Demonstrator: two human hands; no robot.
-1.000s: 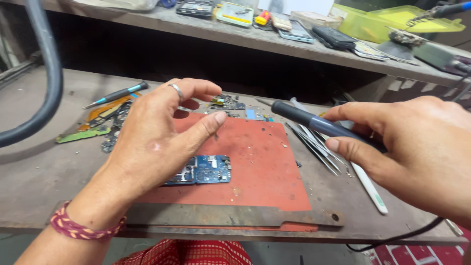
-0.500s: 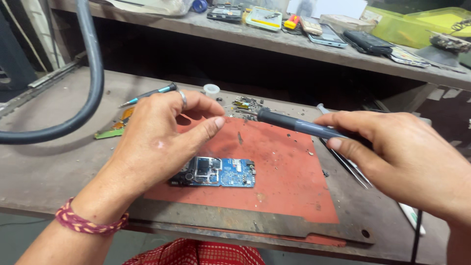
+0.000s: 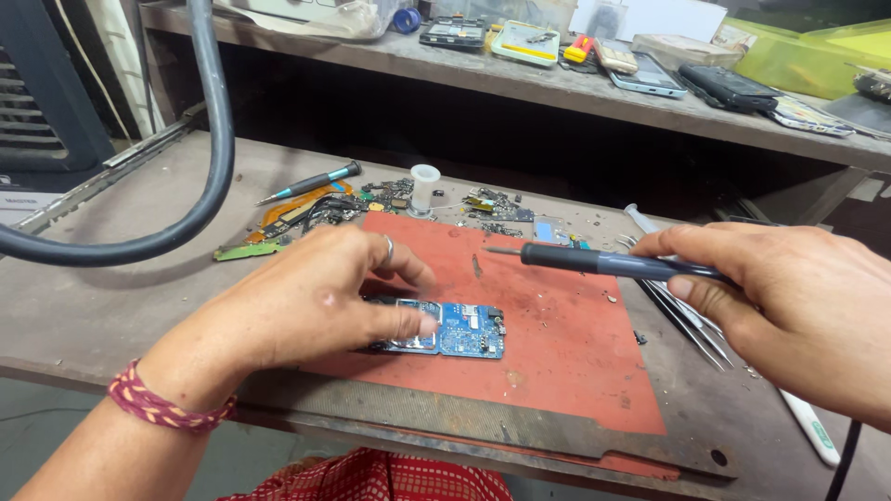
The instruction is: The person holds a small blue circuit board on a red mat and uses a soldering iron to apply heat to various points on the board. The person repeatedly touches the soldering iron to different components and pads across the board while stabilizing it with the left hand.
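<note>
we see the left hand (image 3: 311, 301) lying low over the red mat (image 3: 557, 343), fingers curled down, the thumb and fingertips pressing on the left part of a blue circuit board (image 3: 469, 329). the board lies flat on the mat, near its front left part, and the hand covers its left end; it is pinned rather than lifted. a ring sits on one finger and a red braided band (image 3: 162, 408) circles the wrist.

the right hand (image 3: 789, 297) is closed around a dark soldering iron (image 3: 603, 264), held almost level, its thin tip pointing left and hanging above the mat, apart from the board and a little behind it. under this hand lie several metal tweezers (image 3: 691, 320) on the bench (image 3: 83, 315), just off the mat's right edge.

behind the mat we find a small white spool (image 3: 425, 186), a dark screwdriver (image 3: 311, 184) and a scatter of small parts and flex cables (image 3: 306, 213). a thick black hose (image 3: 200, 176) curves across the left side. on the shelf (image 3: 557, 88) behind are phones and small cases.
</note>
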